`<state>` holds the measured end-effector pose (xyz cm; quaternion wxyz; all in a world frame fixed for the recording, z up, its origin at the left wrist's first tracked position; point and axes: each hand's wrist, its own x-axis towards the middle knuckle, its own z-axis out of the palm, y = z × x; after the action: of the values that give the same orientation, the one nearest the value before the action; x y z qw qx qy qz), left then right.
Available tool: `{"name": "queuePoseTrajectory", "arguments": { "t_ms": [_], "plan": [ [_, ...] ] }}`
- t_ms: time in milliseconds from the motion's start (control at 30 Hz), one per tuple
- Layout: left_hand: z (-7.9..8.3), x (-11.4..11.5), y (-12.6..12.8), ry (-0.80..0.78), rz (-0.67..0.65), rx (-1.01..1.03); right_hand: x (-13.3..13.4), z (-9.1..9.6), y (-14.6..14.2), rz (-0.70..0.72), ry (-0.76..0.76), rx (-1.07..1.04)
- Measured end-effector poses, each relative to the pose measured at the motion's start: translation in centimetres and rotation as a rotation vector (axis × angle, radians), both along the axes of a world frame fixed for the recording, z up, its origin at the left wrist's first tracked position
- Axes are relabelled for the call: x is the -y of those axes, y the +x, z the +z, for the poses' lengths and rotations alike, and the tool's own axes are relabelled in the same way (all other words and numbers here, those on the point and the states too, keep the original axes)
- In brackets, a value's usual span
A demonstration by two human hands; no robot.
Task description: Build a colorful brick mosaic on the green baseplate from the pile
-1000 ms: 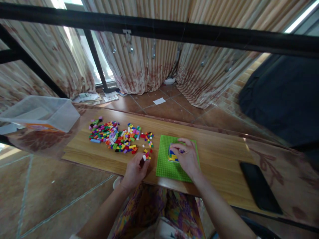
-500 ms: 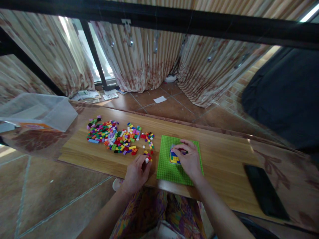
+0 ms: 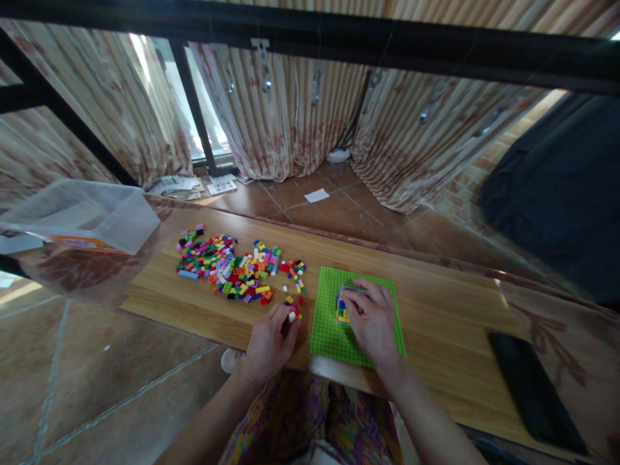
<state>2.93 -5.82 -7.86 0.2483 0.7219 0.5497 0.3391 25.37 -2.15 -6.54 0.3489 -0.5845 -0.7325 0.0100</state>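
Note:
A green baseplate (image 3: 329,336) lies on the wooden board (image 3: 194,310) near its front edge. A small block of yellow and blue bricks (image 3: 341,312) is stuck on it. My right hand (image 3: 372,320) rests on that block with its fingers curled and pressed down on the bricks. My left hand (image 3: 270,341) sits just left of the plate, fingers pinched round a small white brick (image 3: 292,316). A pile of many-coloured small bricks (image 3: 232,268) spreads across the board to the left.
A clear plastic tub (image 3: 82,216) stands at the far left. A black phone (image 3: 537,391) lies at the right. A black metal bar (image 3: 339,39) crosses overhead. Curtains and a tiled floor lie beyond the board.
My right hand has lowered from a pinch above the bricks to pressing flat on the block. My left hand has kept the white brick and barely moved.

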Motion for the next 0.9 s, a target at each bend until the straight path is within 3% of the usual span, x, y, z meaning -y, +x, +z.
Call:
{"name": "queuePoseTrajectory", "arguments": {
  "t_ms": [900],
  "plan": [
    [0.1, 0.1, 0.1, 0.016, 0.004, 0.001, 1.3, -0.9, 0.3, 0.081, 0.035, 0.264]
  ]
}}
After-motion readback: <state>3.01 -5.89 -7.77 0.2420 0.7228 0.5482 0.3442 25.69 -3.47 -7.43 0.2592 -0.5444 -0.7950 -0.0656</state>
